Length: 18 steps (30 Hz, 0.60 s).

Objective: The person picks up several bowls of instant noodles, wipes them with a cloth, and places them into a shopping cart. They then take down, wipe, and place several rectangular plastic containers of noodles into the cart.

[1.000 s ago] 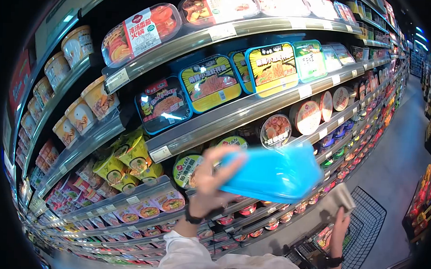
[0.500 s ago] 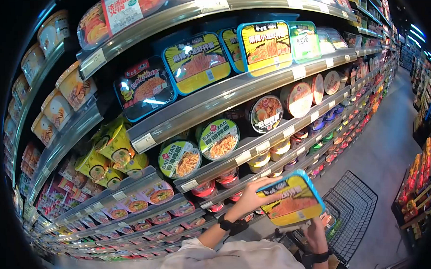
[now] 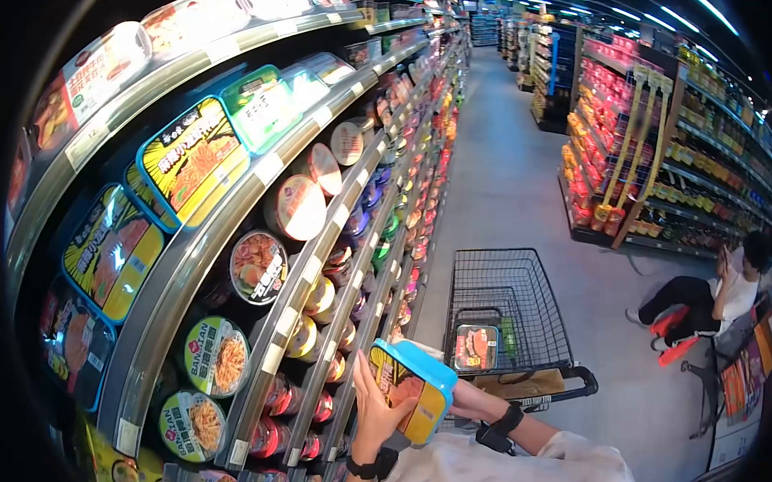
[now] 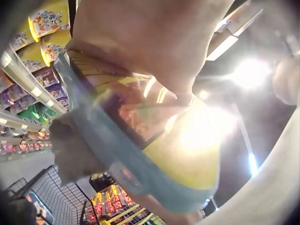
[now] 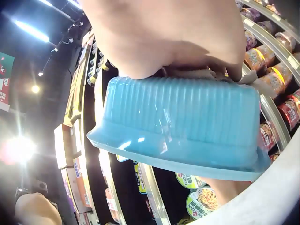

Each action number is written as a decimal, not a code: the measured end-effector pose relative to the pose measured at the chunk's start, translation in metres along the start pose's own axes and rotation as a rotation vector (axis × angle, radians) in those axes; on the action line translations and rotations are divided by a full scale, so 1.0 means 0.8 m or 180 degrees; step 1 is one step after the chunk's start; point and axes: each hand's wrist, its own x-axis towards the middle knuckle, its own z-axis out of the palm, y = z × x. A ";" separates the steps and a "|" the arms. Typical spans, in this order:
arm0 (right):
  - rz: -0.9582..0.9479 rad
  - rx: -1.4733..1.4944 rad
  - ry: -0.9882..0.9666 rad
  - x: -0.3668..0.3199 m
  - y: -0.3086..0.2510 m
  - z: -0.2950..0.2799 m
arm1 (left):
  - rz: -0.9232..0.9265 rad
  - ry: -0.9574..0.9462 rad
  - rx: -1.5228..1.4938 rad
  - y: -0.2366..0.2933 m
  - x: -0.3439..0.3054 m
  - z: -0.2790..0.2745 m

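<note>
My left hand (image 3: 376,411) grips a boxed noodle meal (image 3: 427,400) with a blue tub and a yellow-and-black label, its thumb across the label. The box is tilted in front of my body in the head view. My right hand (image 5: 173,37) is at the back of the tub, mostly hidden by it in the head view. In its curled fingers is a crumpled grey cloth (image 4: 77,150), pressed against the tub's ribbed blue underside. Another boxed meal (image 3: 476,346) with a dark label lies in the black wire shopping cart (image 3: 508,288), just beyond my hands.
Shelves of instant noodles line the left side, with round noodle bowls (image 3: 216,357) and more yellow-labelled boxes (image 3: 193,162). An aisle floor (image 3: 500,151) runs ahead. At the right, a person (image 3: 724,287) sits low near a display rack (image 3: 743,372).
The view has turned right along the aisle. My left hand has brought the box down and closer to my body, and my right hand with the grey cloth has come to the tub's back.
</note>
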 end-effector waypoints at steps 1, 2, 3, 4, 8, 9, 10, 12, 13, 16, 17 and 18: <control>-0.0010 0.0011 0.0038 -0.003 -0.001 0.005 | 0.0006 -0.0032 -0.0024 0.004 0.000 -0.001; -0.0108 -0.0060 0.0149 -0.006 -0.006 0.008 | -0.0048 0.0049 -0.0535 0.010 0.002 -0.001; -0.0210 -0.0133 0.0259 -0.011 -0.018 0.017 | -0.0102 0.0130 -0.1045 0.014 0.003 0.001; -0.0221 -0.0119 0.0299 -0.021 -0.041 0.038 | -0.0101 0.0093 -0.1068 0.012 -0.001 0.005; -0.0645 -0.1657 0.0518 -0.049 -0.081 0.085 | -0.0288 0.0036 -0.1683 -0.008 -0.019 0.031; -0.0572 -0.1815 0.0394 -0.053 -0.097 0.104 | -0.0365 0.0291 -0.1855 -0.009 -0.023 0.036; -0.0514 -0.1971 0.0310 -0.058 -0.102 0.114 | -0.0434 0.0513 -0.2046 -0.005 -0.024 0.039; -0.0537 -0.1686 -0.0060 -0.039 -0.069 0.063 | -0.0367 0.0411 -0.2009 -0.015 -0.019 0.040; -0.0737 -0.1675 0.0180 -0.035 -0.045 0.051 | -0.0552 0.0247 -0.2262 -0.012 -0.015 0.040; -0.0922 -0.1822 0.0486 -0.039 -0.011 0.020 | -0.0696 0.0107 -0.2250 -0.012 -0.022 0.059; -0.0946 -0.2004 0.0411 -0.037 -0.005 0.013 | -0.0578 0.0251 -0.1935 -0.015 -0.022 0.062; -0.0969 -0.1992 0.0427 -0.035 -0.001 0.010 | -0.0560 0.0228 -0.1930 -0.017 -0.021 0.062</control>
